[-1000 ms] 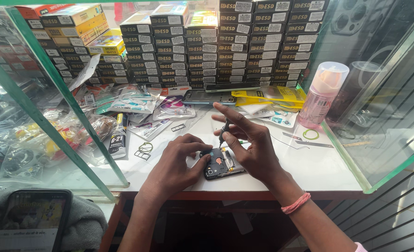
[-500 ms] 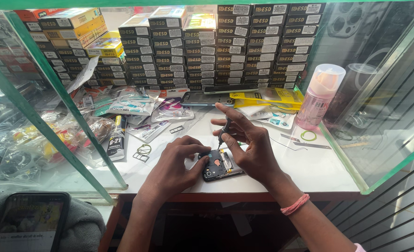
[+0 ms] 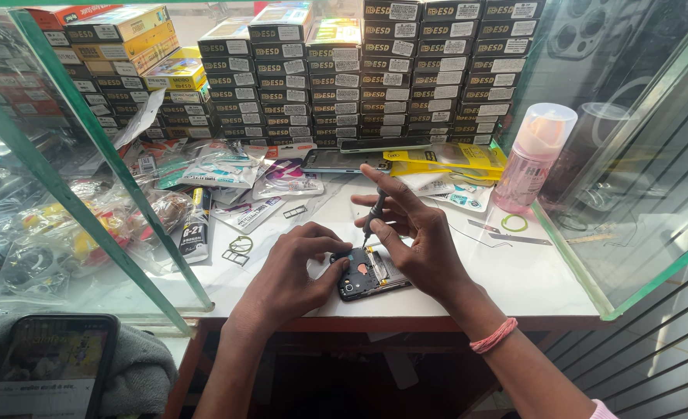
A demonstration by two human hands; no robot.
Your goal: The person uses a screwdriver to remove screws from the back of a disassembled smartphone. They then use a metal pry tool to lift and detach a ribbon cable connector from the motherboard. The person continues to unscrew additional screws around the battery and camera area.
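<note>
Fingers of the right hand [image 3: 417, 233] pinch a screwdriver [image 3: 375, 213] upright over the opened phone [image 3: 369, 273]; the left hand [image 3: 297, 268] grips that phone's left edge.

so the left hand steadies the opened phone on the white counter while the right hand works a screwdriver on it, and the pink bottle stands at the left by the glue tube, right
Not quite. In the head view the pink bottle stands at the right, by the glass wall, far from the glue tube. The rest holds: the left hand steadies the opened phone on the white counter while the right hand works a screwdriver on it.
</note>
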